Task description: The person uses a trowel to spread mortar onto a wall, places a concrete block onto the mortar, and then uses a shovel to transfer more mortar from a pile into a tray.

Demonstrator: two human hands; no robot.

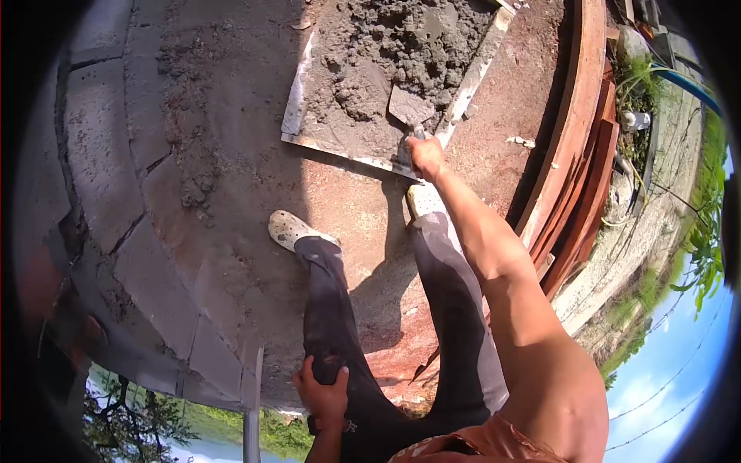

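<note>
My right hand [425, 156] is stretched out forward and closed around the handle of a trowel [408, 108]. The trowel's blade lies in wet grey mortar [394, 46]. The mortar is heaped on a flat metal mixing sheet [296, 92] on the ground. My left hand [323, 393] grips my left knee over dark trousers. I am bent over, with both feet in pale perforated clogs [289, 228] just short of the sheet's near edge.
The ground is rough reddish concrete [231, 177]. Grey masonry blocks [100, 154] curve along the left. Rust-red curved boards [579, 154] are stacked at the right, with a blue hose [683, 83] and greenery beyond. A thin metal bar [253, 401] stands near my left knee.
</note>
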